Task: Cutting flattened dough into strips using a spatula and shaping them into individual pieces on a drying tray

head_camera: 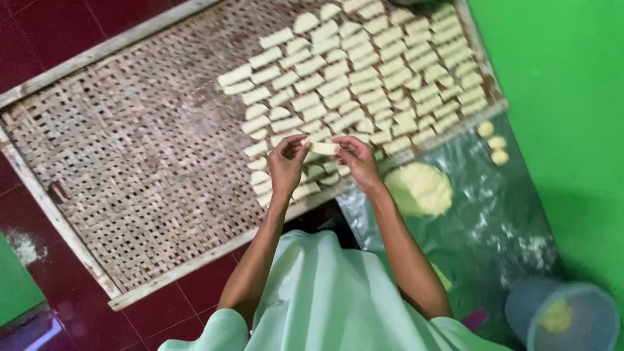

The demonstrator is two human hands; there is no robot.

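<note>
Left hand (287,162): fingertips pinch one end of the dough strip (323,148).
Right hand (356,159): pinches the other end.
Strip: held just above the woven tray's (130,162) near edge.
Handling: likely light, soft, easily dented; best held at the ends.
Around: rows of pale pieces (364,71); flat dough round (419,188).
Unclear: tub (562,315) cut off; fingertip contact blurred.

Dark red tiled floor (39,26) bears woven tray (130,162), plastic sheet (494,221).
</note>
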